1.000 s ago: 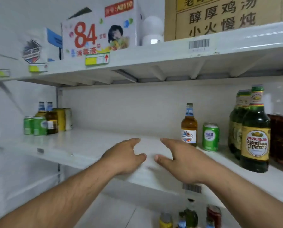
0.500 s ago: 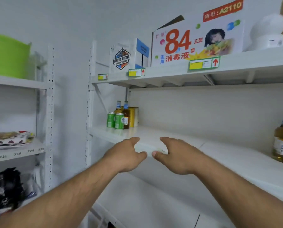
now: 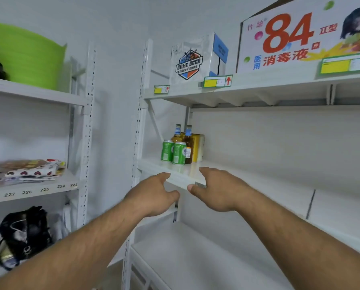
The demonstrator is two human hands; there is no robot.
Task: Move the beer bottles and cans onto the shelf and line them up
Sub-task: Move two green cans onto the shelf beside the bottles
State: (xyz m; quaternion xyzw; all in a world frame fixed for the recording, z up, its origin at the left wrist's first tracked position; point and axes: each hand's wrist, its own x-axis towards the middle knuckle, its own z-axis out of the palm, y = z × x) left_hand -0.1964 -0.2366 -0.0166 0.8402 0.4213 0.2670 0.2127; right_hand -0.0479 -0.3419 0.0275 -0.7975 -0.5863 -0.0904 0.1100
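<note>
Reaching with both empty hands, left hand and right hand could knock over the green cans on the shelf.

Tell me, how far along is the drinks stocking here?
Partly done, it seems: two green cans and two brown bottles already stand grouped at the shelf end, beside a yellow pack. Nothing is in hand; the left hand and right hand reach out empty. No other drinks are in view.
</note>
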